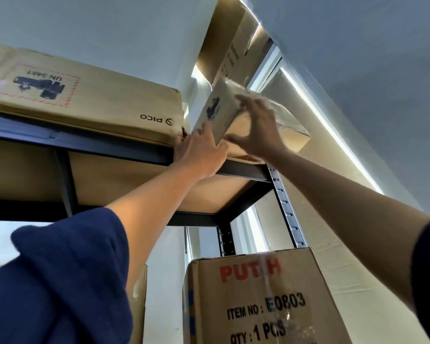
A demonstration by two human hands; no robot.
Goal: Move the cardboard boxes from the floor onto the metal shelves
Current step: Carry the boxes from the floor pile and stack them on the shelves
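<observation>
Two hands are raised to the top level of the metal shelf (241,173), and a small cardboard box (224,112) is held between them at the shelf's right end. The left hand (201,155) is pressed against the box's lower left edge, with its fingers largely hidden behind the hand's own back, so it cannot be told how far they are curled. The right hand (256,127) is spread over the box's near face, its thumb stretched out below and its fingers laid upward; the fingertips are blurred. The small box is tilted, and its bottom edge is covered by both hands, so contact with the shelf board cannot be confirmed. Its dark printed mark is too smeared to be read.

Left of it on the same level a long flat box (85,100) is seen, printed upside down with "PICO" and "UN 3481", its left end cut off by the frame. Above the small box a taller box (233,36) is partly seen, its top lost in glare. Below the shelf's top level a large box (258,299) marked "ITEM NO: E0803" is seen, its red heading partly hidden under shiny tape and its lower part cut off.
</observation>
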